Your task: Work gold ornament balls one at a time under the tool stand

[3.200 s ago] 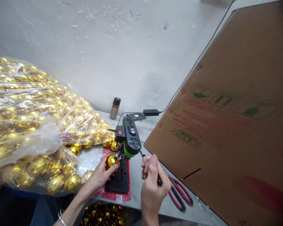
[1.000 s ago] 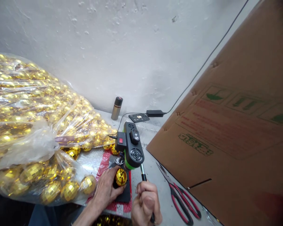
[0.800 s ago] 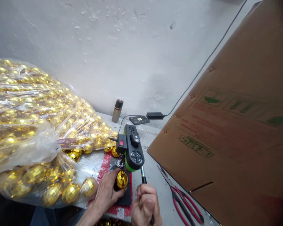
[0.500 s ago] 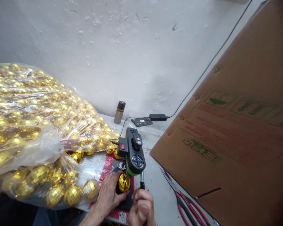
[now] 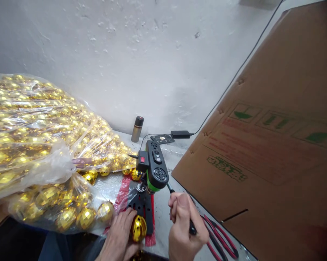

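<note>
A small black and green bench drill (image 5: 158, 165) with a red switch stands on a slotted black base plate (image 5: 143, 204). My left hand (image 5: 121, 232) holds a shiny gold faceted ball (image 5: 139, 228) at the near end of the plate, in front of the drill head. My right hand (image 5: 186, 226) is closed round the black-tipped lever (image 5: 171, 187) at the drill's right side. Left of my left hand, more gold balls (image 5: 86, 218) lie in clear plastic.
A big clear bag of gold balls (image 5: 43, 119) fills the left. Behind the drill are a spray can (image 5: 137, 129), a phone (image 5: 162, 139) and a black adapter (image 5: 180, 134). Red-handled shears (image 5: 220, 237) lie right, beside a large cardboard box (image 5: 261, 145).
My left hand has drawn the gold ball toward me, out from under the drill head. My right hand has swung the lever outward to the right, and the drill head looks raised.
</note>
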Demonstrator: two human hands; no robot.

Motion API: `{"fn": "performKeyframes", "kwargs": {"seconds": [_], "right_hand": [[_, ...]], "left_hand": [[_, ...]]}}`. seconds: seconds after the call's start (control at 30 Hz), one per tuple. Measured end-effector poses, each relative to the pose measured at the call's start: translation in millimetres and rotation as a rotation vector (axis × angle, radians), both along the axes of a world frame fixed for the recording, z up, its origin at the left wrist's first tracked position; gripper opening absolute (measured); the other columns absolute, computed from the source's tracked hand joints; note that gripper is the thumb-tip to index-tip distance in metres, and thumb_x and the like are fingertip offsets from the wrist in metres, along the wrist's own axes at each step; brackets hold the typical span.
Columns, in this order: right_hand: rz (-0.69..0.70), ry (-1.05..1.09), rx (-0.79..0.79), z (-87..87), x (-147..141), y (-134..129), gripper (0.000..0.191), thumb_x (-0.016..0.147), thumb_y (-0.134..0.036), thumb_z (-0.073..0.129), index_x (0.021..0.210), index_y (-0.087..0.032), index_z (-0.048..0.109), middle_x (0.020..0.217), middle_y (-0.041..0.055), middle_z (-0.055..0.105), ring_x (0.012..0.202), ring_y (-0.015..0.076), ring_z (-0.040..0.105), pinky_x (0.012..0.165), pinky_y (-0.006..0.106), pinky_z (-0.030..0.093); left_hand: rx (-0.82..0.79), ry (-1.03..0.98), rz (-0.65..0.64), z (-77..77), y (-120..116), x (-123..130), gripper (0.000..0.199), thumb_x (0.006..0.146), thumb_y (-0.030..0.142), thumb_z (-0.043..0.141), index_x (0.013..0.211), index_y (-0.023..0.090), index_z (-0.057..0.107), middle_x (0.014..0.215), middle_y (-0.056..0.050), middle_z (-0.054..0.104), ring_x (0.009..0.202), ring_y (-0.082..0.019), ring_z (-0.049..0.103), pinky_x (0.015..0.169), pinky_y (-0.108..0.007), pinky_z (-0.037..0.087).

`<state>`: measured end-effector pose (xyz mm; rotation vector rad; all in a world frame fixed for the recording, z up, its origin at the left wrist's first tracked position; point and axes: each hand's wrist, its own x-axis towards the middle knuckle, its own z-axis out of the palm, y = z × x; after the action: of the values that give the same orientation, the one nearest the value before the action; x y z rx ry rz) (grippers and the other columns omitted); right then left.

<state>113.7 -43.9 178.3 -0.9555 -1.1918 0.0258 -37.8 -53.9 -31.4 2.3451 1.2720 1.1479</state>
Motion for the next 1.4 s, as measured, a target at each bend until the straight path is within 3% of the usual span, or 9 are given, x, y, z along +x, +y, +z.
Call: {"fn": "performKeyframes", "kwargs": {"seconds": [0.1, 0.23, 0.43, 0.57, 0.7, 0.8, 0.93, 1.1, 1.4], "right_hand": [[-0.014, -0.006, 0.049, -15.5, -2.9, -2.3, 0.044, 0.109, -0.023, 0.054, 0.065, -0.021, 0.050, 0.061, -0.0039, 0.049, 0.054, 0.0095, 0.049, 0.050, 0.023, 0.036], [-0.011, -0.032, 0.056, -30.6, -3.6, -5.9, 0.039, 0.109, -0.020, 0.052, 0.070, -0.021, 0.052, 0.061, -0.0039, 0.049, 0.053, 0.0094, 0.047, 0.048, 0.023, 0.033], [-0.008, -0.045, 0.079, -37.4, -1.6, -5.0, 0.038, 0.108, -0.016, 0.052, 0.071, -0.022, 0.050, 0.061, -0.0039, 0.048, 0.056, 0.0108, 0.052, 0.050, 0.023, 0.037], [-0.030, -0.001, 0.066, -40.9, -4.7, -4.5, 0.037, 0.108, -0.019, 0.053, 0.071, -0.021, 0.052, 0.063, -0.0036, 0.049, 0.054, 0.0104, 0.050, 0.049, 0.024, 0.038], [-0.042, 0.010, 0.115, -40.2, -7.0, -2.4, 0.041, 0.109, -0.020, 0.053, 0.068, -0.021, 0.049, 0.061, -0.0041, 0.045, 0.055, 0.0106, 0.051, 0.049, 0.023, 0.037], [-0.037, -0.002, 0.143, -39.9, -6.4, -1.0, 0.042, 0.108, -0.018, 0.054, 0.066, -0.021, 0.048, 0.059, -0.0045, 0.043, 0.057, 0.0112, 0.053, 0.049, 0.023, 0.037], [-0.037, -0.001, 0.131, -42.1, -6.1, -0.8, 0.042, 0.108, -0.017, 0.053, 0.066, -0.021, 0.049, 0.060, -0.0040, 0.045, 0.057, 0.0115, 0.053, 0.049, 0.023, 0.036], [-0.032, 0.002, 0.134, -44.7, -6.7, -0.9, 0.040, 0.108, -0.016, 0.052, 0.068, -0.021, 0.048, 0.060, -0.0044, 0.045, 0.058, 0.0111, 0.053, 0.050, 0.022, 0.037], [-0.009, 0.001, 0.059, -51.0, -4.1, -3.9, 0.033, 0.109, -0.017, 0.050, 0.076, -0.022, 0.052, 0.066, -0.0036, 0.052, 0.058, 0.0103, 0.052, 0.052, 0.024, 0.037]], "left_hand": [[0.157, 0.126, 0.042, 9.7, -13.1, -20.3, 0.084, 0.091, 0.048, 0.081, 0.162, 0.019, 0.046, 0.146, -0.020, 0.073, 0.130, -0.037, 0.073, 0.106, -0.046, 0.062], [0.177, 0.316, 0.218, 40.0, 8.9, -60.5, 0.046, 0.106, 0.032, 0.057, 0.151, 0.025, 0.061, 0.139, -0.013, 0.078, 0.131, -0.033, 0.071, 0.120, -0.052, 0.048], [-0.001, 0.502, 0.201, 51.4, 36.3, -106.8, 0.057, 0.087, 0.037, 0.078, 0.142, 0.025, 0.067, 0.125, -0.013, 0.079, 0.127, -0.039, 0.069, 0.124, -0.061, 0.038], [0.126, 0.418, 0.275, 54.6, 35.0, -100.5, 0.043, 0.092, 0.011, 0.055, 0.129, 0.026, 0.070, 0.103, -0.007, 0.078, 0.100, -0.028, 0.074, 0.111, -0.049, 0.051], [0.113, 0.307, 0.089, 67.9, 30.6, -89.9, 0.030, 0.098, 0.014, 0.048, 0.104, 0.027, 0.074, 0.094, -0.005, 0.077, 0.087, -0.024, 0.073, 0.085, -0.036, 0.059], [0.064, 0.223, 0.085, 71.6, 31.0, -87.0, 0.021, 0.101, 0.030, 0.055, 0.108, 0.028, 0.075, 0.110, -0.007, 0.079, 0.097, -0.026, 0.075, 0.090, -0.039, 0.062], [0.049, 0.073, 0.314, 65.1, 55.9, -84.5, 0.032, 0.106, 0.035, 0.048, 0.127, 0.024, 0.069, 0.128, -0.012, 0.075, 0.118, -0.029, 0.074, 0.102, -0.044, 0.062], [-0.145, 0.304, 0.335, 65.0, 100.3, -67.5, 0.050, 0.096, 0.023, 0.059, 0.146, 0.019, 0.058, 0.143, -0.019, 0.068, 0.126, -0.034, 0.071, 0.103, -0.048, 0.060], [-0.322, 0.244, 0.258, 88.1, 115.9, -46.4, 0.048, 0.085, 0.026, 0.070, 0.132, 0.016, 0.064, 0.117, -0.016, 0.078, 0.111, -0.034, 0.073, 0.098, -0.047, 0.058]]}}
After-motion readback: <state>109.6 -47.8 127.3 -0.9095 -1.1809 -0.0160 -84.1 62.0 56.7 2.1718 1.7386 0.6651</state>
